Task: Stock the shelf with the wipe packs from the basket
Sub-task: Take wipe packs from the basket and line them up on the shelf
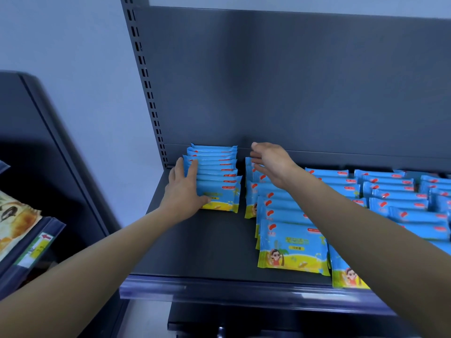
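Observation:
Blue wipe packs with a yellow cartoon print stand in rows on the dark grey shelf [195,242]. The left row [219,174] stands at the back left of the shelf. My left hand [183,191] lies flat against that row's left ends, fingers straight, with the thumb across the front pack. My right hand [271,162] hovers over the back of the second row [280,215], fingers spread and nothing in it. The front pack [292,247] of the second row faces me. The basket is out of view.
More rows of the same packs [395,191] fill the shelf to the right. A slotted upright [146,81] and the back panel bound the shelf. At the left, a lower shelf [36,250] holds a yellowish printed package [14,220].

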Motion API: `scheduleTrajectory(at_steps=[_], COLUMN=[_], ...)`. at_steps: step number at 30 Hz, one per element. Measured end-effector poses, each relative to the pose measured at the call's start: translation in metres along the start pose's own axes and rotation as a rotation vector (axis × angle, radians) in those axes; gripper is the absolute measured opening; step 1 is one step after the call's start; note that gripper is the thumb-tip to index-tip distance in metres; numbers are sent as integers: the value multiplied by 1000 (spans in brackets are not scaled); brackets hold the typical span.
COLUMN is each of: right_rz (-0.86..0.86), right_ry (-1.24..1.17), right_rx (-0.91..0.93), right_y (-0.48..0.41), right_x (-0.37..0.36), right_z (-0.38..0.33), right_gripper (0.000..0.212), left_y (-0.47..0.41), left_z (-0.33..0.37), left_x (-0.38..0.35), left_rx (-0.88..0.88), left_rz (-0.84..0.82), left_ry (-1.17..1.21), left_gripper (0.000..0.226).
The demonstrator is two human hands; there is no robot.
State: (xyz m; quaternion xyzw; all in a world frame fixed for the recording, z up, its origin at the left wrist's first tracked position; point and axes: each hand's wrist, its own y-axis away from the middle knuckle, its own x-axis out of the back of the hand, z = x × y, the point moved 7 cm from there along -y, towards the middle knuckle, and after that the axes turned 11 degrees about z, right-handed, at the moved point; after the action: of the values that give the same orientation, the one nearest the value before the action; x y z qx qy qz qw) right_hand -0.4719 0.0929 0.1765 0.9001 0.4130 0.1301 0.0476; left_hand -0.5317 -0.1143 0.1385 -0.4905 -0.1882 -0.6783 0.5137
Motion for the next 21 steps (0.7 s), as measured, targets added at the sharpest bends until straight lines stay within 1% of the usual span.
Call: scheduleTrajectory(at_steps=[4, 7, 9, 11, 13, 15, 16, 18, 21], right_rz=[24, 47, 54, 22, -30, -87, -117, -182, -220], right_ry=[62, 92, 167, 340, 547, 747, 826, 944, 1096], right_rx=[42, 73, 131, 218, 289, 332, 338, 320, 304], right_y=[-2, -5, -8, -11, -15, -20, -22, -27, -33], right_x=[12, 23, 32, 38, 43, 47, 49, 53, 62], right_z=[-2, -4, -7, -12, -13, -9, -5, 4, 17], right_gripper=[31, 24, 30, 41, 48, 55, 58, 63, 74], left_y=[0, 2, 7, 14, 24, 35, 40, 48, 55], left_z=[8, 21, 43, 73, 105, 132, 142, 153, 154], left_x=[4, 10, 16, 17, 6, -15, -26, -48, -71], left_rx=[-69, -166, -271, -386, -492, -550, -573, -621, -642], left_rz=[26, 113, 178, 175, 38, -139, -209, -307, -389], left_ry=[-86, -168, -114, 33, 159, 207, 186, 65, -93], left_gripper=[102, 96, 86, 71, 61, 63, 69, 88, 112])
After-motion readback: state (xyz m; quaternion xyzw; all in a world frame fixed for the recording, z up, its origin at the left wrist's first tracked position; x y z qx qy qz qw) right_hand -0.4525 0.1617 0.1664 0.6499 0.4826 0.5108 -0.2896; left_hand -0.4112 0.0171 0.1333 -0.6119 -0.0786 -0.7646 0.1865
